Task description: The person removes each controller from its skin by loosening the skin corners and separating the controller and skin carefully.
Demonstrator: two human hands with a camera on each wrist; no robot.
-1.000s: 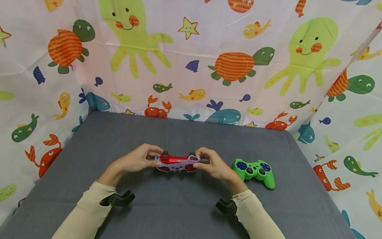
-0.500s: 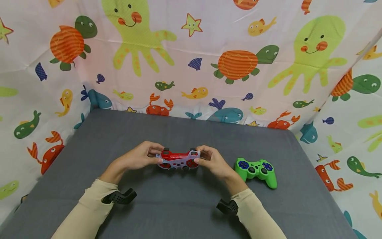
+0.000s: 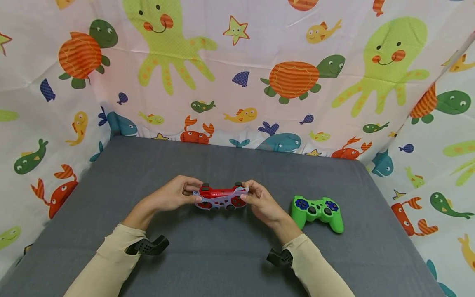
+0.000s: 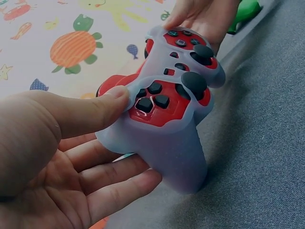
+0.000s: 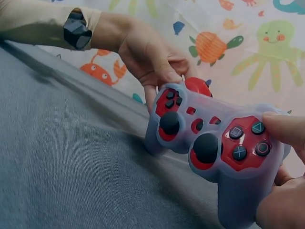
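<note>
A red game controller [image 3: 219, 192] with black buttons and sticks sits partly inside a translucent whitish silicone sleeve [image 3: 222, 201]. Its red back edge shows bare along the top. My left hand [image 3: 171, 196] pinches the left end, thumb on the sleeve's edge by the direction buttons [image 4: 152, 98] and fingers underneath. At the other end, my right hand [image 3: 264, 204] pinches the sleeve's upper right corner, with the thumb next to the triangle button [image 5: 258, 127]. Both handles are covered by the sleeve, as the wrist views show. The controller is held over the grey cloth, face tilted toward me.
A green game controller [image 3: 317, 212] with blue button areas lies on the grey cloth-covered table [image 3: 208, 264], just right of my right hand. White curtains [image 3: 208, 53] printed with sea animals stand behind the table and along both sides.
Both hands keep their hold on the sleeved controller. The right hand and wrist have shifted slightly left, and the sleeve's upper right corner stands up a bit between the fingers.
</note>
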